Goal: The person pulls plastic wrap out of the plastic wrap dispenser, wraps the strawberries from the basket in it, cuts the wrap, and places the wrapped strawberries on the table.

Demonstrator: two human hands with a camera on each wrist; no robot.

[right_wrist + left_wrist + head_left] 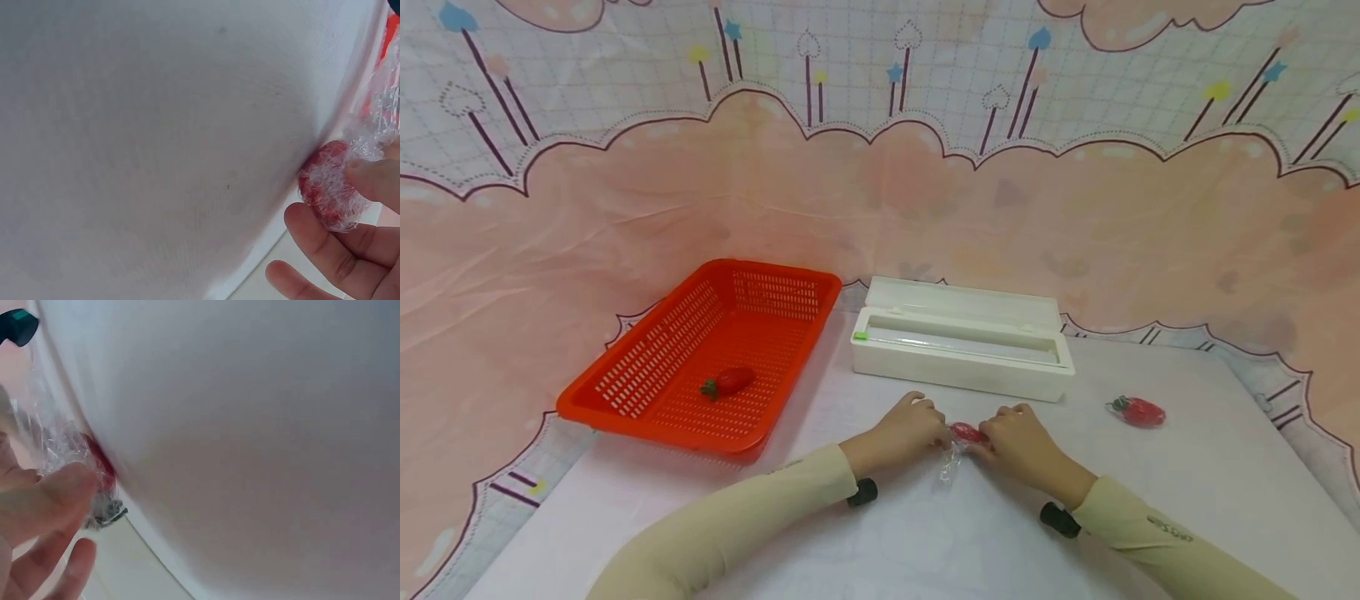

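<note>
A red strawberry (pixel 967 432) in crinkled cling film is held between both hands, just above the white table. My left hand (pixel 904 429) pinches it at the green-leaf end, the thumb pressing the film in the left wrist view. My right hand (pixel 1026 446) pinches the other end between thumb and fingers. A loose tail of clear cling film (pixel 951 463) hangs below the fruit. Through the film in the right wrist view, the red strawberry (pixel 325 187) shows, with part of it behind the thumb.
Behind the hands stands a white cling film box (pixel 962 379), lid raised, with a roll inside. At the left, an orange-red basket (pixel 658 433) holds one strawberry (pixel 727 382). Another strawberry (pixel 1141 412) lies on the table (pixel 1210 500) at the right. A patterned cloth hangs behind.
</note>
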